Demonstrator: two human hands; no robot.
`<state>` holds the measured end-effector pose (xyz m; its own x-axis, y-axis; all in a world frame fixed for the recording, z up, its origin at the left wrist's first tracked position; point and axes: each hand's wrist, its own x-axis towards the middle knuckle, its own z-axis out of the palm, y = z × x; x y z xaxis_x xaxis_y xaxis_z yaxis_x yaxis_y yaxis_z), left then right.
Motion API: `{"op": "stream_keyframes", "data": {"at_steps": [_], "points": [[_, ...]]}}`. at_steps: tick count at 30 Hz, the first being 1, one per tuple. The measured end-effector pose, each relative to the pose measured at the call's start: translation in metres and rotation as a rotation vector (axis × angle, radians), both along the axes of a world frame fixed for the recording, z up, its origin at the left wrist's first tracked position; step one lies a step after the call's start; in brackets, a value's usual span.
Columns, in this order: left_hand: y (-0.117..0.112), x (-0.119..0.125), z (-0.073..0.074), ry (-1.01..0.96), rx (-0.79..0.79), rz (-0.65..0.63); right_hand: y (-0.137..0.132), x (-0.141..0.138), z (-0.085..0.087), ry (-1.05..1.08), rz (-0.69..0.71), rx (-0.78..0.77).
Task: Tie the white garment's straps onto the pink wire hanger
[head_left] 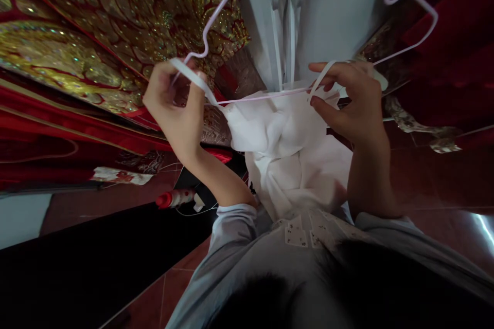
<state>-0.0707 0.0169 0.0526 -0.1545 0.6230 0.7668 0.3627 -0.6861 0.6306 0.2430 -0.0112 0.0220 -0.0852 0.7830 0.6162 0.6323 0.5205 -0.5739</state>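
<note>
A white garment hangs in front of me, its top edge along the lower bar of a pale pink wire hanger. At the hanger's left end, my left hand is closed on a white strap that runs down to the garment. My right hand is at the other end, with a second white strap looped over its fingers. Its thumb and forefinger are slightly apart around this strap. The hanger's right end passes behind the right hand, so the contact there is hidden.
Red garments with gold sequins hang close on the left, and dark red cloth on the right. White door-like panels stand behind. A red-capped bottle is by a black surface at lower left. The floor is red tile.
</note>
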Motion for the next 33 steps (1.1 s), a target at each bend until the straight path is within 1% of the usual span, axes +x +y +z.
{"op": "stream_keyframes", "data": {"at_steps": [3,5,7,8,10,12,14,15,16,18,20,22,24,25,27,30,31,33], "points": [[0.000,0.001,0.018,0.220,-0.010,0.029,0.000,-0.002,-0.002,-0.028,-0.012,0.006],[-0.002,-0.001,0.026,0.334,-0.013,0.009,0.002,-0.003,-0.004,-0.046,0.005,0.013],[-0.003,-0.003,0.028,0.401,0.007,-0.038,0.003,-0.002,-0.007,-0.061,0.024,0.014],[-0.002,-0.004,0.026,0.399,0.018,-0.054,0.003,-0.001,-0.007,-0.067,0.029,0.018],[0.002,-0.004,0.017,0.283,0.055,-0.067,0.003,-0.001,-0.008,-0.079,0.025,0.029],[0.009,-0.001,0.000,0.055,0.105,-0.052,0.003,-0.001,-0.007,-0.090,0.018,0.030],[0.014,0.005,-0.019,-0.200,0.167,0.002,0.001,-0.002,-0.006,-0.099,0.025,0.016],[0.015,0.009,-0.027,-0.325,0.156,0.028,0.000,-0.003,-0.005,-0.099,0.030,0.010],[0.015,0.014,-0.034,-0.454,0.100,0.038,-0.001,-0.003,-0.005,-0.095,0.035,0.006],[0.011,0.027,-0.042,-0.626,-0.057,-0.019,-0.002,-0.004,-0.004,-0.075,0.038,0.009],[0.005,0.040,-0.041,-0.699,-0.169,-0.120,-0.004,-0.004,-0.003,-0.045,0.047,0.008],[-0.001,0.050,-0.035,-0.758,-0.215,-0.160,-0.004,-0.006,-0.003,0.004,0.065,0.003],[-0.004,0.055,-0.028,-0.808,-0.249,-0.137,-0.001,-0.006,-0.004,0.090,0.078,0.026],[-0.004,0.057,-0.025,-0.825,-0.269,-0.116,0.002,-0.004,-0.006,0.151,0.075,0.064],[-0.004,0.059,-0.020,-0.843,-0.309,-0.079,0.012,0.004,-0.011,0.308,0.046,0.185],[-0.004,0.062,-0.016,-0.867,-0.313,-0.044,0.033,0.029,-0.023,0.498,-0.019,0.373],[-0.004,0.064,-0.016,-0.872,-0.308,-0.034,0.039,0.038,-0.026,0.513,-0.030,0.410],[-0.005,0.068,-0.016,-0.872,-0.300,-0.011,0.049,0.054,-0.031,0.480,-0.015,0.426]]}}
